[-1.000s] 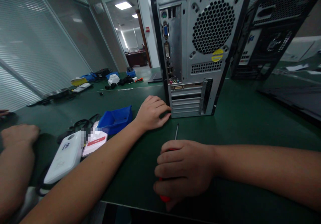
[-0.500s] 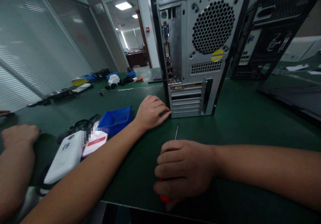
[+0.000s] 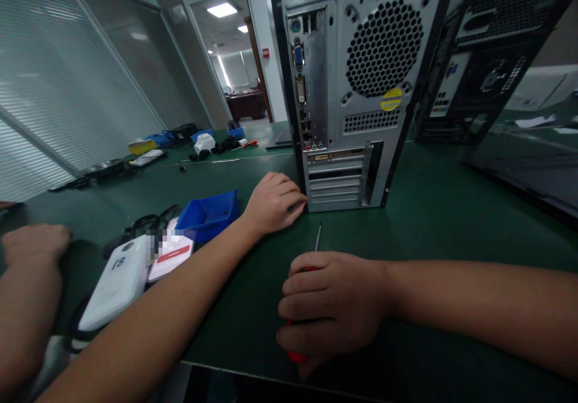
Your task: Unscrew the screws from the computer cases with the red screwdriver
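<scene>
Almost nothing has moved across the last second. The left hand (image 3: 271, 203) lies on the green desk (image 3: 428, 210) with its fingertips against the lower left corner of the computer tower (image 3: 347, 90). The only shift is slight: the fingers, a little more spread a moment ago, are now drawn a touch closer together and curled against the case edge, beside the row of expansion-slot covers (image 3: 336, 180). It grips nothing; it rests loosely curled, touching the case.

The right hand (image 3: 329, 306) has not moved at all. It is clenched around a red-handled screwdriver (image 3: 316, 239), which lies flat on the desk under the palm; the thin metal shaft sticks out past the knuckles and points toward the bottom of the tower, its tip near the case but apart from it. A bit of red handle shows below the fist.

So the work appears paused, with the tool held low and the case steadied rather than being turned or lifted.

To the left sit a blue parts bin (image 3: 210, 213), a white device (image 3: 115, 282) and a red-and-white card (image 3: 171, 255). Another person's arm (image 3: 27, 276) rests at the far left edge.
</scene>
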